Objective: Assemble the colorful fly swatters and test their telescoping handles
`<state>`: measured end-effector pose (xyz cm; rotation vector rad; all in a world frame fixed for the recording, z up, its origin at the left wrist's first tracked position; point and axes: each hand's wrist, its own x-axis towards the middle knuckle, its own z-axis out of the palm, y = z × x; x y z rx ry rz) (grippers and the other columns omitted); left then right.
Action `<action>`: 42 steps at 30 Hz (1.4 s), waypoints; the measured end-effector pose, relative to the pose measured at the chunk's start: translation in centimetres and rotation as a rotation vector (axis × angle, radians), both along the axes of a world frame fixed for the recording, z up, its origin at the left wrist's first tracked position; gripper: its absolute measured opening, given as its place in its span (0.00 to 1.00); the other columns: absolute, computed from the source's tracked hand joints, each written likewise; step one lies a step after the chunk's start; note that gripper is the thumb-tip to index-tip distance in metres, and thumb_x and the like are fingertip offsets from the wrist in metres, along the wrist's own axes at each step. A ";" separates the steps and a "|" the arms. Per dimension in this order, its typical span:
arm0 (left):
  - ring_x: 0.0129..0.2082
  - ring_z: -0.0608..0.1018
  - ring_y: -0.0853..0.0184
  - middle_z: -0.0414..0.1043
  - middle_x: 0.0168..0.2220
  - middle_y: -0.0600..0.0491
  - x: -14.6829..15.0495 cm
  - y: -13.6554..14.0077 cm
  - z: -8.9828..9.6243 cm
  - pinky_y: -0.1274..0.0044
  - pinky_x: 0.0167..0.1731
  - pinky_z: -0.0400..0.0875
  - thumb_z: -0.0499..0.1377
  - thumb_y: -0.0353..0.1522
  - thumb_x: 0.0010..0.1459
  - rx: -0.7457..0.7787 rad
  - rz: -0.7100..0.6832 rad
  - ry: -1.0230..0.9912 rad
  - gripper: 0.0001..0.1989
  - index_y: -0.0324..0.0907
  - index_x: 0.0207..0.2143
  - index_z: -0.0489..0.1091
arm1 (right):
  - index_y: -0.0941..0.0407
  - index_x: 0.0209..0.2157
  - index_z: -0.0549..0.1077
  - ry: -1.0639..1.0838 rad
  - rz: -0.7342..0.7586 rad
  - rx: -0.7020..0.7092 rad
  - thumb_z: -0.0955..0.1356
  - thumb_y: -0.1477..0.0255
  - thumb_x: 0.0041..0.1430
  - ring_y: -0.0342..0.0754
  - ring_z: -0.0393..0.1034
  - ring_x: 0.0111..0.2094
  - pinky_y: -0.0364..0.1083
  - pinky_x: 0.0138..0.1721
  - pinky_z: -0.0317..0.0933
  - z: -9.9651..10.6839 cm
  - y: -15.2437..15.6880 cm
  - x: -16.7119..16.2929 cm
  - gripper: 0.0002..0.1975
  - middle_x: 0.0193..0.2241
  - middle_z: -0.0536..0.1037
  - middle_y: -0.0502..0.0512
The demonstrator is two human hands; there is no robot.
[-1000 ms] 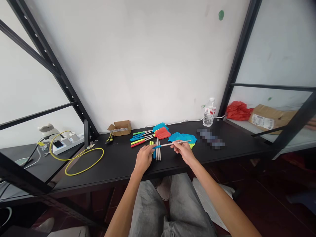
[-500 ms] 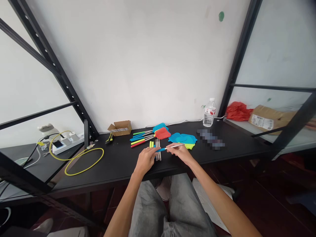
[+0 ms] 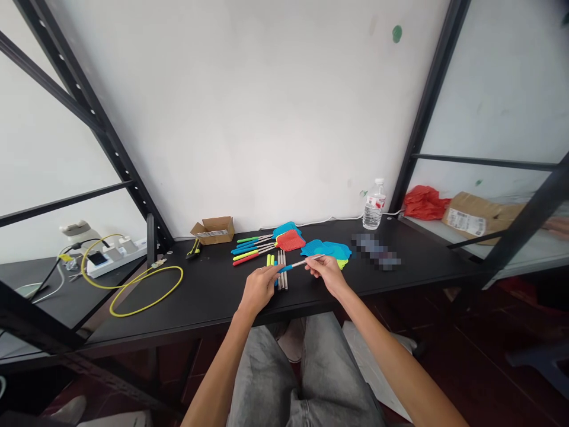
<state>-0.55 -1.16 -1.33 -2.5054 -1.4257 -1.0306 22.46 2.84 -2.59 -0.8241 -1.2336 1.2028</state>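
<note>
Background wall (image 3: 258,107): off-white, matte; one green smudge (image 3: 397,34) high at right, fainter marks lower down; black desk (image 3: 146,323) stands along its foot, flat top, dark edge; black metal posts at both sides, left post (image 3: 69,86) pierced by a row of holes, right post (image 3: 439,77) leaning in view; thin crossbars (image 3: 484,161) run outward from each; second black tabletop (image 3: 53,302) adjoins at left; pale surface (image 3: 511,254) beyond right post; floor (image 3: 471,332) dark red, tile joints faintly visible; light soft, diffuse on wall; space under desk in deep shadow.
</note>
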 end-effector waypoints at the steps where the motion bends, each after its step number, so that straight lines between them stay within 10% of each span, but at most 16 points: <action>1: 0.42 0.78 0.63 0.77 0.46 0.51 0.0 0.0 -0.1 0.73 0.41 0.70 0.50 0.30 0.66 -0.002 -0.001 0.002 0.18 0.49 0.54 0.71 | 0.58 0.27 0.77 -0.008 0.000 0.001 0.75 0.56 0.47 0.43 0.63 0.22 0.43 0.20 0.53 0.0 0.0 0.0 0.18 0.24 0.77 0.56; 11: 0.44 0.78 0.63 0.77 0.46 0.52 -0.1 0.0 0.3 0.74 0.42 0.71 0.50 0.30 0.65 0.017 0.073 -0.116 0.16 0.49 0.51 0.72 | 0.57 0.41 0.77 -0.312 0.111 0.033 0.72 0.56 0.50 0.46 0.69 0.24 0.43 0.21 0.56 0.9 -0.7 0.1 0.22 0.30 0.81 0.58; 16: 0.45 0.78 0.62 0.77 0.46 0.52 -0.5 0.2 0.2 0.73 0.44 0.71 0.51 0.30 0.65 0.038 0.117 -0.242 0.15 0.47 0.49 0.73 | 0.56 0.38 0.78 -0.741 -0.262 0.168 0.67 0.55 0.55 0.55 0.75 0.39 0.49 0.38 0.64 4.4 1.4 2.6 0.20 0.35 0.81 0.59; 23: 0.45 0.78 0.62 0.78 0.46 0.53 -0.6 0.1 0.1 0.73 0.44 0.72 0.52 0.30 0.64 0.040 0.126 -0.302 0.14 0.47 0.49 0.73 | 0.62 0.63 0.57 -1.442 -0.341 -0.058 0.69 0.42 0.44 0.70 0.63 0.56 0.56 0.47 0.60 6.7 4.4 4.0 0.53 0.53 0.72 0.73; 30: 0.46 0.78 0.63 0.77 0.47 0.54 -0.6 0.0 0.1 0.74 0.44 0.72 0.51 0.30 0.65 0.039 0.124 -0.293 0.15 0.48 0.49 0.73 | 0.60 0.66 0.49 -1.558 -0.306 -0.093 0.71 0.45 0.44 0.71 0.61 0.57 0.58 0.47 0.59 5.4 4.6 2.8 0.56 0.54 0.69 0.74; 42: 0.46 0.78 0.62 0.77 0.47 0.53 -0.7 0.1 0.1 0.74 0.43 0.72 0.51 0.31 0.65 0.021 0.123 -0.268 0.15 0.48 0.49 0.73 | 0.60 0.57 0.64 -1.515 -0.281 -0.123 0.68 0.42 0.45 0.69 0.62 0.56 0.56 0.47 0.60 5.3 6.5 3.8 0.46 0.54 0.69 0.73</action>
